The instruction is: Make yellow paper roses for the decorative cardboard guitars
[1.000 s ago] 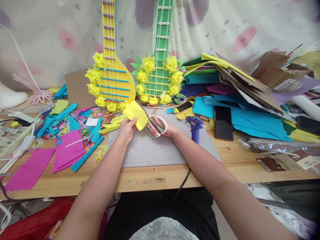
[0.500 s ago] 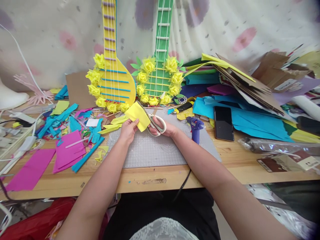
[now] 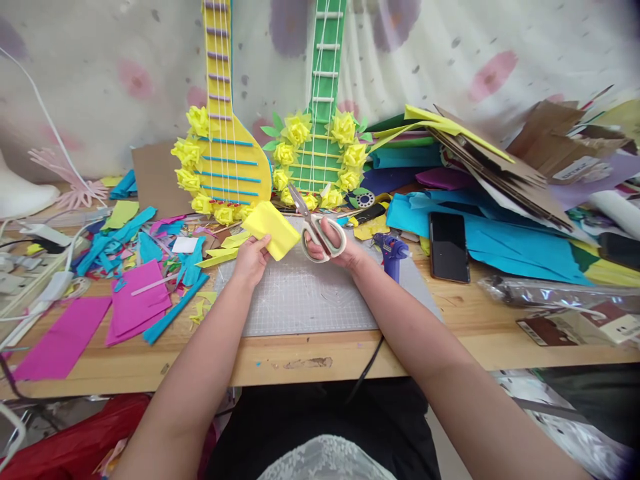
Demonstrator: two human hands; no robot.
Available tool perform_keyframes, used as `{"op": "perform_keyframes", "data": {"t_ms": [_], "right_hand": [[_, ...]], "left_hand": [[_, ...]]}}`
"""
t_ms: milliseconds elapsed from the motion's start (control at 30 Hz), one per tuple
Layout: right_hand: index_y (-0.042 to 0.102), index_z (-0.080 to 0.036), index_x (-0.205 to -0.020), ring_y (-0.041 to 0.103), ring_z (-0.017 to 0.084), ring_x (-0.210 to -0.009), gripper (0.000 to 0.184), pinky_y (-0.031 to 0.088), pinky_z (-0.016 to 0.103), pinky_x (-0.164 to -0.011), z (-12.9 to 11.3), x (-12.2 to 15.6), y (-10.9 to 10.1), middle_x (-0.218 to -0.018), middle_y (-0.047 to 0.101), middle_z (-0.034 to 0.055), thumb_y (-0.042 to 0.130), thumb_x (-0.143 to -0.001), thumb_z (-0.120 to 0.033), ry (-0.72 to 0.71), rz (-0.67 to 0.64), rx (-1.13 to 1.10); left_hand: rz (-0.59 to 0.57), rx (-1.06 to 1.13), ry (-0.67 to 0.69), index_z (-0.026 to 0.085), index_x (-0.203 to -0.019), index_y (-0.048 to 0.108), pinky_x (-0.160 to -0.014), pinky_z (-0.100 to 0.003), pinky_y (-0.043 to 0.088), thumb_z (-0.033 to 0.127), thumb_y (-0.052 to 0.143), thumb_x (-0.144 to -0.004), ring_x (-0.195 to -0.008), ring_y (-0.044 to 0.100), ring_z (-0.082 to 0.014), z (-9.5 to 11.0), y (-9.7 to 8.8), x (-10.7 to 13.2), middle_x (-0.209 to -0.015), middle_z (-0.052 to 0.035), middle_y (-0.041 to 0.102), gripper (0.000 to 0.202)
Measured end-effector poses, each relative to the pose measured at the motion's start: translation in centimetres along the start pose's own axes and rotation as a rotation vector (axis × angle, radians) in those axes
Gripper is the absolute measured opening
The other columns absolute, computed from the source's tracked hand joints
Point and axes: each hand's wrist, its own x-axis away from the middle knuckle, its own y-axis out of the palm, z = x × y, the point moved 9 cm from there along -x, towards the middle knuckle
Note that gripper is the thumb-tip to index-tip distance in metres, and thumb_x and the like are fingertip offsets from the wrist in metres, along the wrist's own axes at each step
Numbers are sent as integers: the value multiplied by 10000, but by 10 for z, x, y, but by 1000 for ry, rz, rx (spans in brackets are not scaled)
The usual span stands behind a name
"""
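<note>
Pinched in my left hand is a folded piece of yellow crepe paper, held above the grey cutting mat. My right hand grips a pair of scissors by the white handles, and the blades point up and away from me. The scissors are just right of the paper, with the blades clear of it. Behind them stand a yellow paper instrument and a green one, both trimmed with yellow paper roses. Yellow paper strips lie left of my left hand.
A blue glue gun rests on the mat's right side, near a black phone. Magenta sheets and blue scraps cover the left. Blue paper and cardboard pile up on the right.
The scissors have moved right, away from the yellow paper, and their blades now point upward. The yellow paper has shifted little in my left hand.
</note>
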Motion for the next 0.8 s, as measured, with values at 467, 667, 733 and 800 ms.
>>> {"op": "perform_keyframes", "data": {"t_ms": [467,667,733,800], "right_hand": [[522,-99,-812,441,85,-431,644,292,193,-362,16,19,36,-513,493,1,323,-759,-709,146,-299,210],[522,-97,-825,441,82,-434,647,292,189,-365,20,20,36,-508,488,-5,294,-775,-701,158,-312,214],[522,-95,-831,444,80,-434,647,288,190,-365,19,19,36,-517,493,-4,296,-776,-699,150,-318,218],[522,-93,-834,437,74,-425,646,281,190,-362,19,19,35,-528,504,-1,300,-776,-697,144,-320,228]], "left_hand": [[77,359,-6,147,-927,603,-607,-233,531,84,449,-724,-702,657,-140,36,-33,-14,-772,-46,690,263],[81,355,-40,148,-921,594,-605,-226,527,81,430,-720,-686,655,-131,31,-29,-12,-731,-35,682,268],[85,345,-43,146,-922,590,-606,-226,527,84,431,-717,-679,654,-130,31,-29,-11,-722,-33,680,266],[88,340,-48,140,-926,586,-609,-225,528,87,434,-715,-676,654,-130,30,-29,-11,-709,-33,677,265]]}}
